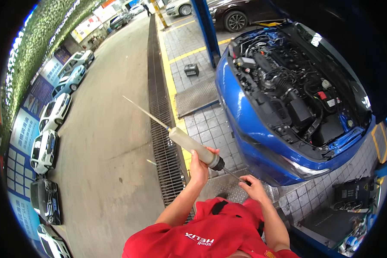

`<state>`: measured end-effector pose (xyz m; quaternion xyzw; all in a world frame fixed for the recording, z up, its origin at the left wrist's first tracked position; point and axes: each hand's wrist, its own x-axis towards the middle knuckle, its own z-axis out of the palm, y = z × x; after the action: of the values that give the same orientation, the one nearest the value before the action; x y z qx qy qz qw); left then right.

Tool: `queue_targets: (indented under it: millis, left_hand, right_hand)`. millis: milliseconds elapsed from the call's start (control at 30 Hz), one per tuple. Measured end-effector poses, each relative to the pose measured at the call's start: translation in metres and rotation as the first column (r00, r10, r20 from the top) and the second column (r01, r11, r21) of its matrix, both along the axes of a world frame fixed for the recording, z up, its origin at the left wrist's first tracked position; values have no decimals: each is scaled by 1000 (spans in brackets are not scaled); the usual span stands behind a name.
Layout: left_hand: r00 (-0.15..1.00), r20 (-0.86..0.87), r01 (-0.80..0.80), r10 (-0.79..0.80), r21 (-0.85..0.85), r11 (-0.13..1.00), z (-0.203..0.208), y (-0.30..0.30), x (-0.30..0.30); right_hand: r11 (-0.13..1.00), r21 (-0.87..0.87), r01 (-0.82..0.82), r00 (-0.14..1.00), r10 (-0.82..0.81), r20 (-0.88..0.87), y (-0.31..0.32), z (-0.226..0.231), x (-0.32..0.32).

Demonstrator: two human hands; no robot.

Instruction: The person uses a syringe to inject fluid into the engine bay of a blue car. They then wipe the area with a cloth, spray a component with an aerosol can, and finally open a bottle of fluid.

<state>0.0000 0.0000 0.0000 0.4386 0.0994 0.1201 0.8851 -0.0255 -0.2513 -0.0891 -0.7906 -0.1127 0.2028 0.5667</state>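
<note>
A large hand-pump fluid syringe point(187, 144) with a cloudy, off-white barrel and a long thin tube slants across the middle of the view. The tube points up and left, over the floor grate. My left hand point(199, 168) is wrapped round the barrel near its black end cap. A thin rod runs out of that cap toward the lower right. At the rod's end, my right hand point(254, 188) is closed on the dark handle, mostly hidden by the fingers. To the right stands a blue car point(249, 124) with its engine bay point(288, 81) uncovered.
A long drain grate point(163, 129) runs beside a yellow line. Beyond the car's front, a black car battery point(191, 69) sits on tiles near a blue lift post point(207, 34). A dark equipment cart point(331, 223) stands lower right. Parked cars point(47, 148) line the left side.
</note>
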Motion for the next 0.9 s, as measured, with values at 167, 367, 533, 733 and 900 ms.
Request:
queue_targets:
  millis: [167,367,533,733,900]
  left_hand:
    - [973,-224,-81,58,-94,992,-42,56,-14]
    - [910,-403,-164,95,-141,976,-81,113,-37]
    - [880,-465,-215,99,-204,955,-98,137,-52]
    - [850,-506,-309,148,-250,918,-136,153,-55]
    - [806,-548,-333,222,-112,936,-149,169,-74]
  right_hand:
    - [999,19,32,981,-28,-192,40,-37,-25]
    - [996,-73,-55,964,35,-262,93,-62,-51]
    - [984,-141,-109,955,64,-290,117,-43,-66]
    - [983,-125,-136,972,108,-209,133,-51,-78]
    - [988,-64,-142,970,126,-209,157,-80,-99]
